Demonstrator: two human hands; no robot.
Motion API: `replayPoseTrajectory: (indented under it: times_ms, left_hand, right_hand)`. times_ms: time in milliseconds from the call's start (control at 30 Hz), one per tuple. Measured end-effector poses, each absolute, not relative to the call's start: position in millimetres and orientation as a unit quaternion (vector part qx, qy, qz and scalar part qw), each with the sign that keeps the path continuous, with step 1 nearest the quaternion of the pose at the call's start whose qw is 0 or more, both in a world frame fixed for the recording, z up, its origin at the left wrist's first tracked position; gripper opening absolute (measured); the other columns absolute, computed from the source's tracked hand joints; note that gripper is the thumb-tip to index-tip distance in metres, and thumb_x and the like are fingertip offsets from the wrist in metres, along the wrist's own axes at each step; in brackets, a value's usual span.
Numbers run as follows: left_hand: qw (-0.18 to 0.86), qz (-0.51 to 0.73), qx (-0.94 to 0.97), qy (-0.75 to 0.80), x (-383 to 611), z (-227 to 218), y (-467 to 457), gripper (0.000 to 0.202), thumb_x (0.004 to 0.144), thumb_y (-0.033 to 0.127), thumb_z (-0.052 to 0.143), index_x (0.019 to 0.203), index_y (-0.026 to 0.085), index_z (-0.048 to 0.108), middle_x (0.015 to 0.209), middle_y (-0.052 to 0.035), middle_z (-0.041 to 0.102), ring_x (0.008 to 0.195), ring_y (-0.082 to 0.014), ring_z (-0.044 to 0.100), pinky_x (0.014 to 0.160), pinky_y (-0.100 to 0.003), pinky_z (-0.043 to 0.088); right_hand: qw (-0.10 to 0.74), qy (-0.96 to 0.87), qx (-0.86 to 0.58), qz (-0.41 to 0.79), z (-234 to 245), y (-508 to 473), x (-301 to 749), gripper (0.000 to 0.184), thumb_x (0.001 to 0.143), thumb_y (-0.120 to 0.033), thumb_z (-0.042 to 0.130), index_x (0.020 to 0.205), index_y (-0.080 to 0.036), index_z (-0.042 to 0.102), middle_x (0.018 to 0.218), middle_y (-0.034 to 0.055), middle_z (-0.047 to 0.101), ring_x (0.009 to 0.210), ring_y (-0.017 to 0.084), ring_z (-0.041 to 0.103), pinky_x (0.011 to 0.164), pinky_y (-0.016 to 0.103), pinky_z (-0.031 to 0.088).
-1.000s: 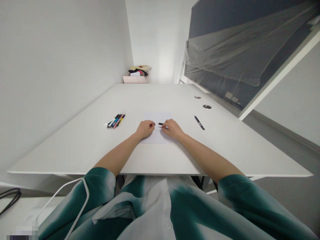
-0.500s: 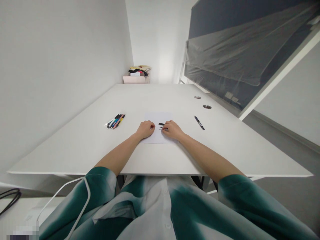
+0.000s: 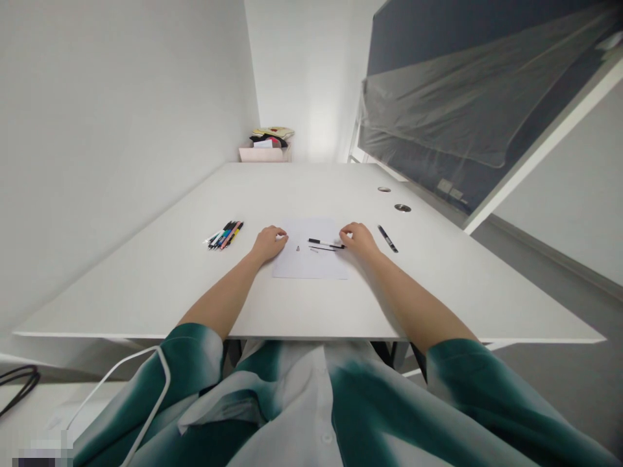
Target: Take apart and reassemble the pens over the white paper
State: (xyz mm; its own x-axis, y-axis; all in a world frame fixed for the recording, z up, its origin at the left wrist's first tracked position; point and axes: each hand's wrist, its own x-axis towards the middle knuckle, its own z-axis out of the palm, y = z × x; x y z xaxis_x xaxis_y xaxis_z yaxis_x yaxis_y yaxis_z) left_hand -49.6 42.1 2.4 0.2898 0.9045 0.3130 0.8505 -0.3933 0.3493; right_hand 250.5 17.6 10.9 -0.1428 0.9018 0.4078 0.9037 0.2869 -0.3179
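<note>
A white sheet of paper (image 3: pixel 311 268) lies on the table with pen parts spread over it. They include a black-and-white pen barrel (image 3: pixel 327 244), a thin dark refill (image 3: pixel 322 248), a tiny pale piece like a spring (image 3: pixel 314 251) and a small grey tip (image 3: pixel 298 248). At the sheet's left edge rests my left hand (image 3: pixel 268 244), fingers curved and slightly apart, with nothing seen in them. My right hand (image 3: pixel 359 239) is at the right edge, beside the barrel's end, its thumb and fingers parted; whether it touches the barrel is unclear.
On the white table (image 3: pixel 195 285), a bundle of several pens (image 3: pixel 225 236) lies to the left and a single dark pen (image 3: pixel 388 239) to the right. Farther back are two round metal grommets (image 3: pixel 402 208), a pink box (image 3: pixel 261 154) and a plastic-draped dark panel (image 3: pixel 438 97).
My hands have drawn apart, left hand leftward and right hand rightward, to the sheet's edges. The small tip now lies on the paper, and the pen parts are uncovered.
</note>
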Motion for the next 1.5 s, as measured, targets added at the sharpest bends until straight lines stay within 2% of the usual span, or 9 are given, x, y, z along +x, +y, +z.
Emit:
replayPoseTrajectory:
  times_ms: [133, 333, 467, 867, 1067, 1500]
  left_hand:
    - [0.030, 0.218, 0.783, 0.581, -63, -1, 48, 0.033, 0.089, 0.036, 0.048, 0.108, 0.020, 0.070, 0.118, -0.0103, 0.065, 0.110, -0.0261, 0.058, 0.101, -0.041, 0.044]
    - [0.018, 0.134, 0.773, 0.620, -69, -3, 48, 0.042, 0.092, 0.039, 0.044, 0.124, 0.021, 0.063, 0.136, -0.0111, 0.057, 0.122, -0.0281, 0.052, 0.104, -0.042, 0.042]
    - [0.014, 0.121, 0.774, 0.621, -68, -3, 47, 0.043, 0.092, 0.039, 0.042, 0.126, 0.020, 0.060, 0.137, -0.0117, 0.056, 0.123, -0.0278, 0.053, 0.103, -0.041, 0.042]
    - [0.012, 0.130, 0.765, 0.631, -65, -3, 46, 0.041, 0.092, 0.040, 0.043, 0.123, 0.021, 0.063, 0.136, -0.0105, 0.057, 0.122, -0.0278, 0.053, 0.103, -0.041, 0.042]
    - [0.021, 0.126, 0.768, 0.627, -65, 1, 43, 0.043, 0.091, 0.039, 0.043, 0.124, 0.020, 0.062, 0.136, -0.0114, 0.057, 0.122, -0.0289, 0.053, 0.103, -0.043, 0.042]
    - [0.036, 0.122, 0.761, 0.636, -65, 4, 41, 0.042, 0.091, 0.036, 0.042, 0.125, 0.022, 0.062, 0.138, -0.0094, 0.056, 0.123, -0.0280, 0.053, 0.104, -0.041, 0.042]
  right_hand:
    - [0.268, -0.715, -0.646, -0.010, 3, 24, 270, 0.030, 0.087, -0.024, 0.047, 0.095, -0.014, 0.074, 0.097, 0.0111, 0.069, 0.092, 0.023, 0.059, 0.088, 0.033, 0.042]
    - [0.226, -0.702, -0.675, 0.003, -5, 25, 271, 0.037, 0.089, -0.023, 0.046, 0.116, -0.012, 0.070, 0.122, 0.0140, 0.065, 0.112, 0.024, 0.057, 0.100, 0.032, 0.038]
    - [0.176, -0.710, -0.681, 0.004, -5, 22, 268, 0.035, 0.089, -0.025, 0.048, 0.113, -0.015, 0.071, 0.123, 0.0130, 0.065, 0.114, 0.025, 0.057, 0.099, 0.032, 0.039]
    - [0.137, -0.701, -0.698, -0.044, -1, 15, 256, 0.034, 0.093, -0.026, 0.043, 0.113, -0.014, 0.068, 0.118, 0.0170, 0.063, 0.107, 0.029, 0.057, 0.089, 0.035, 0.043]
    - [0.142, -0.705, -0.694, -0.035, -2, 16, 260, 0.034, 0.093, -0.026, 0.043, 0.113, -0.014, 0.068, 0.119, 0.0165, 0.063, 0.107, 0.028, 0.056, 0.090, 0.035, 0.042]
    - [0.148, -0.712, -0.686, -0.016, 0, 17, 265, 0.036, 0.090, -0.026, 0.045, 0.114, -0.016, 0.069, 0.122, 0.0145, 0.063, 0.110, 0.026, 0.057, 0.094, 0.034, 0.041]
